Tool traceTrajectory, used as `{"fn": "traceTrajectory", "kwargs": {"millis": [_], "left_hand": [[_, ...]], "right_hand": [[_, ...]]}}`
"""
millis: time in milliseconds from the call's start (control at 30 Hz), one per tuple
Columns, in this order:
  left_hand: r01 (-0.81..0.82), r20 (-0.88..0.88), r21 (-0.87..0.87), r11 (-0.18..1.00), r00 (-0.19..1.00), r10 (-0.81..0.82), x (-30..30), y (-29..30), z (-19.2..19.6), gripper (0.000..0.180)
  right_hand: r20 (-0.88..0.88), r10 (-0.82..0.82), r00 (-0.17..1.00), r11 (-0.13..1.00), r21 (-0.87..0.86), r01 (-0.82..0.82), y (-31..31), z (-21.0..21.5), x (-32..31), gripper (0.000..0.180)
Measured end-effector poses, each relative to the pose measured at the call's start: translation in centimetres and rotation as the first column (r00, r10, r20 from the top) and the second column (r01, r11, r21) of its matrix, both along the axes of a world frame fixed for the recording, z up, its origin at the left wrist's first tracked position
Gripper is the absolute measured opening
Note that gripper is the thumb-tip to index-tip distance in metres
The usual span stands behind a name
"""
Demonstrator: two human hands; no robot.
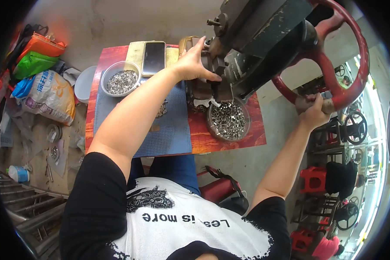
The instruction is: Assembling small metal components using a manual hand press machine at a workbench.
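One dark press [273, 34] stood at the right of a red table [253, 130], its one red wheel [363, 47] cut off at the top edge. The right hand [315, 115] was closed around the wheel's handle [302, 104]. The left hand [194, 65] was at the press's front, thumb and forefinger wide apart, its other fingers hard to make out. Two tubs held small shiny metal pieces, too many to count: the right tub [223, 138] near the press, the left tub [134, 66] beside one phone [154, 58]. The left forearm [136, 108] partly hid a loose heap [162, 110].
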State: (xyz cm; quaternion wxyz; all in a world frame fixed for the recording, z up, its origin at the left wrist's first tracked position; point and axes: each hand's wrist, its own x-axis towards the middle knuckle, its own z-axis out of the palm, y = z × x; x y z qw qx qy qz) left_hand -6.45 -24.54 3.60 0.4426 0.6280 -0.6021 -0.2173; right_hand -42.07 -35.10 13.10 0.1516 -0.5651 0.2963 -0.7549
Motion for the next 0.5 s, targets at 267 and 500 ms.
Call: {"fn": "traceTrajectory", "kwargs": {"millis": [267, 500], "left_hand": [[-0.055, -0.006, -0.093, 0.994, 0.999, 0.054, -3.3, 5.8, -0.4, 0.144], [-0.185, 0.128, -0.157, 0.970, 0.970, 0.206, -4.8, 6.5, -0.3, 0.140]], "right_hand": [[0.055, -0.012, 0.998, 0.994, 0.108, 0.006, 1.4, 1.9, 0.2, 0.010], [0.025, -0.082, 0.996, 0.993, 0.089, 0.080, 1.6, -1.2, 1.3, 0.021]]}}
